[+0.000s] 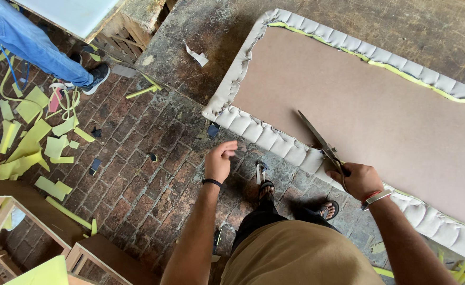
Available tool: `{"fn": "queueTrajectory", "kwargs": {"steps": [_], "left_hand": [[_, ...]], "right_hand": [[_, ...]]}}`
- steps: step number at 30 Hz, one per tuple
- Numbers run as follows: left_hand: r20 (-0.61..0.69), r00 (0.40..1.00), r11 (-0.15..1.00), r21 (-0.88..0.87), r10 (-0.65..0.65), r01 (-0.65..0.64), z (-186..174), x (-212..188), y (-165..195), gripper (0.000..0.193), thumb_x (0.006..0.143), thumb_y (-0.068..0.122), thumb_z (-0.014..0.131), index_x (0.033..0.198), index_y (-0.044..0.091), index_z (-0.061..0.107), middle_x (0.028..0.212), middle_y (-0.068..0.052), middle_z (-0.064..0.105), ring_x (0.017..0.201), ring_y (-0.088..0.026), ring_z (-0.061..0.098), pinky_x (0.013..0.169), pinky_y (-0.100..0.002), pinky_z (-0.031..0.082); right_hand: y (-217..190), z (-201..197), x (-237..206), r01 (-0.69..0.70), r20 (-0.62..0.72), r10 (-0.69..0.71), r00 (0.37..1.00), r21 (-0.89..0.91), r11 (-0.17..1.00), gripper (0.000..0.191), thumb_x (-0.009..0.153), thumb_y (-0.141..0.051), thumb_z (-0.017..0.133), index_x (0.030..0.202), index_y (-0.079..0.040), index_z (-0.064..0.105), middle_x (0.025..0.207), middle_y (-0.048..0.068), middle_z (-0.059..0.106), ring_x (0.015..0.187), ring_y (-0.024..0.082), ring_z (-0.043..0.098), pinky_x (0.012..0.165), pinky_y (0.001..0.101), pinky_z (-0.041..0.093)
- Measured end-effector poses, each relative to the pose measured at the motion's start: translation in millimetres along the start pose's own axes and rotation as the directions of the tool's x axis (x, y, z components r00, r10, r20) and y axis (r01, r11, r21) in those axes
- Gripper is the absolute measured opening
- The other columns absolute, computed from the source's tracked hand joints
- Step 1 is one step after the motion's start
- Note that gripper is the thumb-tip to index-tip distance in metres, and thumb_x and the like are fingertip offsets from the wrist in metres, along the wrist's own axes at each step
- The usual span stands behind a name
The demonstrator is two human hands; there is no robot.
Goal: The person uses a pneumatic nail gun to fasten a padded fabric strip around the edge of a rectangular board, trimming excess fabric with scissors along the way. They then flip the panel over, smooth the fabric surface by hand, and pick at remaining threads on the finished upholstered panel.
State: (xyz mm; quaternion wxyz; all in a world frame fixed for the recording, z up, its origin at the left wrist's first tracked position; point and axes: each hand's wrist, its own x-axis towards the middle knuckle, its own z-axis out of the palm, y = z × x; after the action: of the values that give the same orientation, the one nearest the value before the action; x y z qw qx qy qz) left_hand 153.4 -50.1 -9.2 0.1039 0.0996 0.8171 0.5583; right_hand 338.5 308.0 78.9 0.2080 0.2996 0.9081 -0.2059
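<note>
While the right hand (pixel 360 180) clenches stiff steel scissors (pixel 319 142) by their handles over the padded panel (pixel 359 111), the left hand (pixel 219 161) hangs loosely curled, empty.

You have two hands in view, your left hand (pixel 219 160) empty and your right hand (pixel 360 180) closed on one pair of scissors (pixel 322 143). In front of you lies one upholstered panel (pixel 359 113) on one worktable (pixel 190 58), with one pale fabric scrap (pixel 197 55) on that table. You can count two sandalled feet of your own, one other person's leg in jeans (pixel 29 42), and many yellow foam offcuts (pixel 29 132), too scattered for an exact count.
</note>
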Motion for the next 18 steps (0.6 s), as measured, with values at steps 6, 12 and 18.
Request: {"fn": "queueTrajectory", "kwargs": {"steps": [6,12,18], "left_hand": [[-0.066,0.984,0.98,0.095,-0.167,0.172,-5,-1,-6,0.056,0.086,-0.002,0.071,0.138,0.011,0.055,0.133,-0.013,0.065,0.117,-0.025,0.064,0.093,-0.038,0.053],[-0.135,0.981,0.989,0.014,-0.141,0.144,9,10,8,0.035,0.091,0.005,0.069,0.126,0.009,0.066,0.121,-0.009,0.075,0.107,-0.021,0.073,0.087,-0.036,0.058],[-0.132,0.988,0.992,0.086,-0.083,0.095,31,22,35,0.032,0.089,0.005,0.07,0.12,0.011,0.068,0.118,-0.007,0.076,0.106,-0.02,0.073,0.083,-0.034,0.059]], "right_hand": [[0,0,-2,-0.024,0.008,0.024,1.0,0.011,1.0,0.054,0.085,-0.063,0.071,0.09,-0.01,0.078,0.072,0.017,0.072,0.071,0.034,0.072,0.074,0.0454,0.057],[3,6,-1,0.008,-0.018,-0.007,1.0,0.041,0.999,0.048,0.083,-0.06,0.073,0.089,-0.013,0.079,0.072,0.015,0.072,0.07,0.033,0.07,0.072,0.046,0.056],[12,7,7,0.043,0.033,-0.046,0.998,0.099,0.994,0.049,0.081,-0.059,0.074,0.085,-0.01,0.079,0.064,0.017,0.069,0.063,0.034,0.07,0.069,0.0452,0.057]]}}
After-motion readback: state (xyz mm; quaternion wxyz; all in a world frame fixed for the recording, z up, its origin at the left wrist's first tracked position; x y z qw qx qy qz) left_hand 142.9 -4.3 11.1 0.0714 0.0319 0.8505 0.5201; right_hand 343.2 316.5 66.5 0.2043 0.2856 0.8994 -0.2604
